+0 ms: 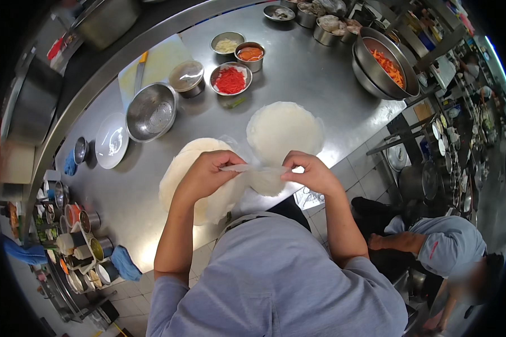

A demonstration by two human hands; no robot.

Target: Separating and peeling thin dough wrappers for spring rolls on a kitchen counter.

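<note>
My left hand (214, 172) and my right hand (310, 170) pinch the upper edge of a thin, translucent round wrapper sheet (267, 180), stretched between them near the steel table's front edge. Its lower part hangs down in a curve. Beneath and beside my left hand lies a broad pile of pale round sheets (177, 179), overlapping unevenly. Just beyond my hands, a neater round stack of whitish sheets (284, 128) rests on the steel table (320, 67). Neither hand touches that stack as far as I can tell.
Beyond are a steel bowl (152, 113), a white plate (111, 141), a bowl of red shreds (230, 80) and a knife (140, 72) on a cutting board (168, 48). Large bowls with orange strips (387, 69) stand far right. A co-worker (447, 244) bends down at my right.
</note>
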